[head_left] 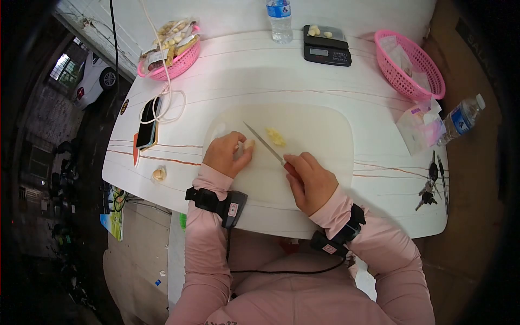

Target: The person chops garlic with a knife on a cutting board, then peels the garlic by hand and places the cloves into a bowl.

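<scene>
On a pale cutting board [281,187], my left hand [221,155] rests at the left with its fingers closed around a small pale piece, which looks like a garlic clove [248,144]. My right hand [311,181] grips a knife [264,143] by its reddish handle; the blade points up and to the left, its tip apart from the left fingers. Just beyond the blade lies a small heap of chopped yellowish pieces [275,136]. A garlic bulb [158,174] sits on the table left of the board.
Pink baskets stand at the back left [181,64] and back right [398,80]. Between them are a water bottle [281,24] and a black scale [326,54] bearing pale cloves. A phone [147,127] with a white cable lies left; a tissue pack [420,127], another bottle [460,120] and keys [428,192] lie right.
</scene>
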A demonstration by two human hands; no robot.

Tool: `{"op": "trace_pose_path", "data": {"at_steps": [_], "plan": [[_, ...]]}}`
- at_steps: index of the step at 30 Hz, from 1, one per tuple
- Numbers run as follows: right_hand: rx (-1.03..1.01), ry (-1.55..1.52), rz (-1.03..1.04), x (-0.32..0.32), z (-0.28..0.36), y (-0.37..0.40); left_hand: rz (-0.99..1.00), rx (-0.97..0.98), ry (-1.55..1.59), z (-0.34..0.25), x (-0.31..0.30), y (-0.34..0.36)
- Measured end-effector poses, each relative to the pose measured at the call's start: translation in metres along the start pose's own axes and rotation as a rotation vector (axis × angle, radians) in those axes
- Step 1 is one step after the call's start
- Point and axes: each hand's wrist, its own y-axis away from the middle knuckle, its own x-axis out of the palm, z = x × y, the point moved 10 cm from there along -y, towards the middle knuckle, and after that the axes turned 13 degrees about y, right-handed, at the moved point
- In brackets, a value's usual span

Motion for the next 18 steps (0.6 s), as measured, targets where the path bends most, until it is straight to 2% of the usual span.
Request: {"op": "trace_pose_path", "data": {"at_steps": [7,10,12,15,18], "plan": [[-0.059,-0.001,0.056,0.006,0.004,0.0,-0.024,0.037,0.013,0.006,-0.001,0.0],[-0.051,0.009,0.048,0.006,0.003,0.001,-0.018,0.001,0.039,0.002,-0.001,0.0],[-0.035,0.009,0.043,0.005,0.003,0.002,0.006,-0.096,0.009,-0.003,-0.004,0.0],[-0.032,0.014,0.024,0.003,0.002,0.002,0.001,-0.033,-0.057,-0.006,-0.006,0.003],[-0.032,0.012,0.012,0.002,0.001,0.002,0.005,-0.075,-0.047,0.002,-0.004,0.002]]}}
